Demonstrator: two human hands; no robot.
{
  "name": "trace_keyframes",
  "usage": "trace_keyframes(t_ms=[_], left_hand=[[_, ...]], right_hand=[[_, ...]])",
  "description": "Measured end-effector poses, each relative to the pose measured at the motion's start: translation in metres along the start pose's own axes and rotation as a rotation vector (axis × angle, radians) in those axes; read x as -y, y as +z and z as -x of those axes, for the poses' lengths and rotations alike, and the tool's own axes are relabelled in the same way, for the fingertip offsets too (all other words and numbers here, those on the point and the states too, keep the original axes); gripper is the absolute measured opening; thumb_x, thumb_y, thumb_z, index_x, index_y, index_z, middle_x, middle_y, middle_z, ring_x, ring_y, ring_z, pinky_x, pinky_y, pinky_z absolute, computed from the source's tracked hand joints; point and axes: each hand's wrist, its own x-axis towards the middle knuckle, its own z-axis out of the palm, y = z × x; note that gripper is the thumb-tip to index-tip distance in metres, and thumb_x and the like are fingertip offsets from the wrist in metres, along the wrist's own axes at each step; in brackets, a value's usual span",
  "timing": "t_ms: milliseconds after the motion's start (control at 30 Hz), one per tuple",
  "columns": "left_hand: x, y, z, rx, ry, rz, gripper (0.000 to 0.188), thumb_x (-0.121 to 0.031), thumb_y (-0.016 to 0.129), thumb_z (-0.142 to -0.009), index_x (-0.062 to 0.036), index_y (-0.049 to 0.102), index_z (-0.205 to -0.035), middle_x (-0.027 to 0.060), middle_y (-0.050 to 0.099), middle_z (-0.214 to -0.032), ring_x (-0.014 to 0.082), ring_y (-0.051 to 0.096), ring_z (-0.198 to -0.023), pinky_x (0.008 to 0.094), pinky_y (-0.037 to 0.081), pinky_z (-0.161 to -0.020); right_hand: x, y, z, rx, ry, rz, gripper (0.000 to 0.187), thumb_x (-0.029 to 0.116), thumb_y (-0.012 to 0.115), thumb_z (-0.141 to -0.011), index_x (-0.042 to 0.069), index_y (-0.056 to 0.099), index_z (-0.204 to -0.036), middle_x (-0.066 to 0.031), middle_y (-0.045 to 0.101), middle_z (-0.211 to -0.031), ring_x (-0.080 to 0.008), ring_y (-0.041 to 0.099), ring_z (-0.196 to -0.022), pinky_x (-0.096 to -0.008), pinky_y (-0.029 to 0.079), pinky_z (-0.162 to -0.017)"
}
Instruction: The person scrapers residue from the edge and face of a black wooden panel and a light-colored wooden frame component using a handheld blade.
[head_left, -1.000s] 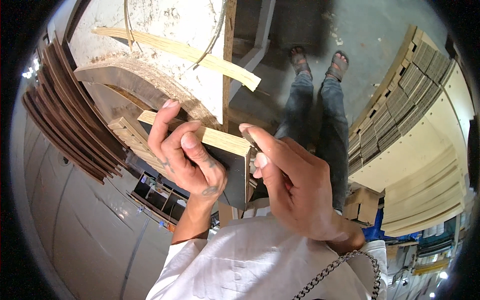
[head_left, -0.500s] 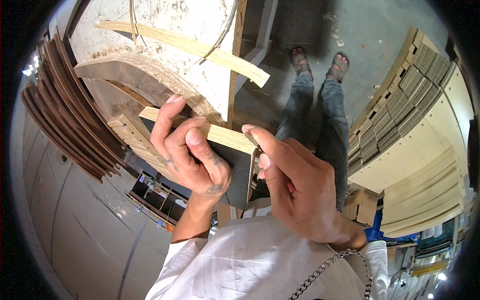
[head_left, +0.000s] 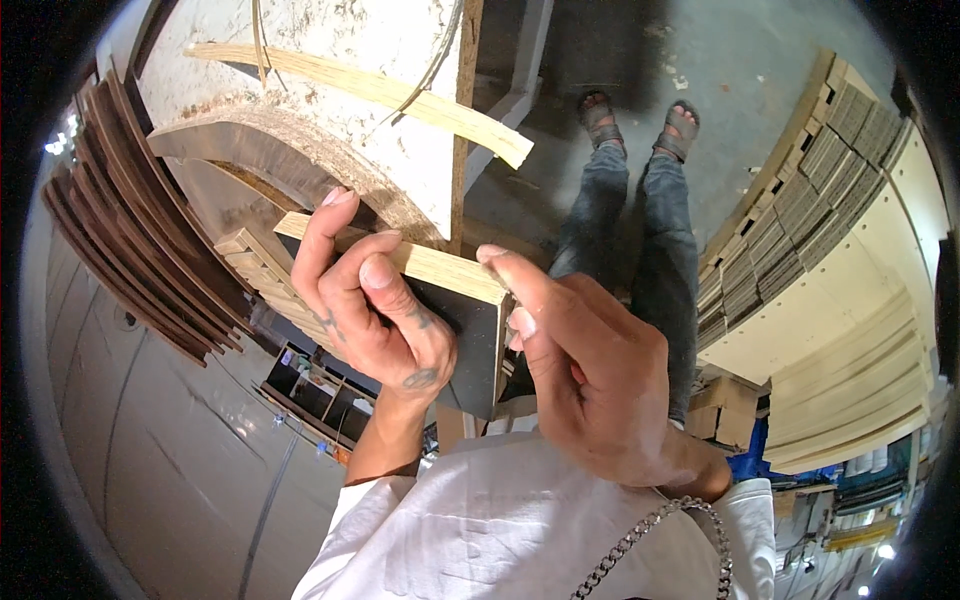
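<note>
The left hand point(head_left: 375, 310) curls its fingers over the pale wood-grain edge of a dark rectangular board point(head_left: 462, 335), grasping it in front of the chest. The right hand point(head_left: 590, 370) grips the board's right end, forefinger laid along the top edge. Beyond them lies a long pale wooden strip point(head_left: 400, 95) on a rough white chipboard table point(head_left: 340, 40), with curved dark brown panels point(head_left: 140, 240) stacked at the left.

I see one flat board point(head_left: 470, 330) held up in front of me. Its broad face is dark, almost black. Its top edge shows pale raw wood with visible grain, running as a narrow strip from upper left to lower right. The board is tilted, with the left end higher. The left part of the face is covered by fingers; the right corner is square and exposed. The lower edge is hidden.
</note>
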Motion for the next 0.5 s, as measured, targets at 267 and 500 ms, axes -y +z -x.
trace_keyframes(t_ms=[267,500], left_hand=[[0.006,0.014,-0.001,-0.37,-0.138,0.351,0.037,-0.03,0.048,-0.11,0.0044,0.057,-0.12,0.0228,0.055,-0.136,0.0316,0.057,-0.129,0.0462,0.04,-0.113],[0.006,-0.016,-0.008,0.253,0.283,0.223,0.034,-0.05,0.077,-0.083,-0.0231,0.08,-0.104,0.0063,0.072,-0.117,0.03,0.063,-0.119,0.0536,0.02,-0.119]], right_hand=[[0.009,0.003,0.033,0.289,-0.131,0.085,0.059,-0.002,0.064,-0.078,0.014,0.07,-0.135,-0.0067,0.066,-0.092,-0.0199,0.067,-0.069,-0.0303,0.056,-0.062],[-0.025,-0.034,0.03,-0.193,0.558,-0.488,0.035,0.015,0.053,-0.108,0.001,0.055,-0.14,-0.01,0.069,-0.091,-0.0173,0.069,-0.073,-0.0286,0.057,-0.068]])
